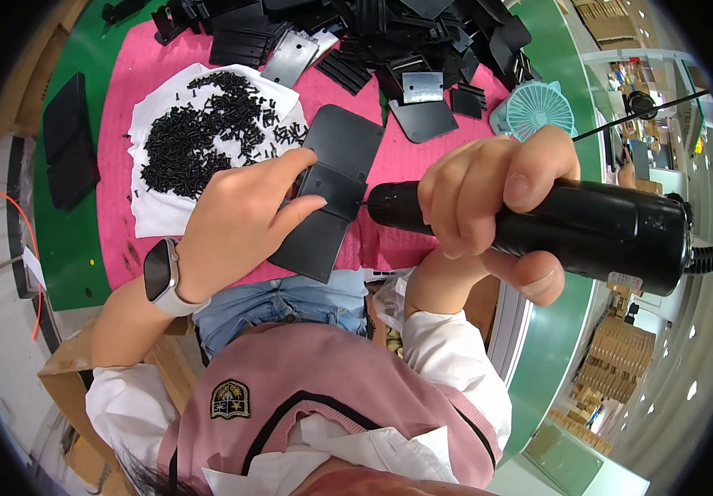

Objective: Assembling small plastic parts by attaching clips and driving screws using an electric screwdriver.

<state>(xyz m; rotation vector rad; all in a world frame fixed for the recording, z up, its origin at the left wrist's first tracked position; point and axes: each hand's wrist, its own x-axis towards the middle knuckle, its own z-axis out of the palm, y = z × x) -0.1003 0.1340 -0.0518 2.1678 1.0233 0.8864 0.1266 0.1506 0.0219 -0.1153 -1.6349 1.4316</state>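
while right grip [479, 197] holds driver [609, 227] | plate [338, 190] right of left grip [236, 211], touching

1. A black shield-shaped embroidered badge with gold edging [231, 399], on the pink knitted vest [307, 357], carries small gold marks, too small to read surely.
2. A small pale rectangular label [625, 280] sits near the cord end of the black cylindrical electric screwdriver [600, 227]; its print is unreadable.

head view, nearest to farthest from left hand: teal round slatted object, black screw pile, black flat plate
1. Black flat plate: touching the left hand
2. Black screw pile: just beyond, on white cloth
3. Teal round slatted object: far right
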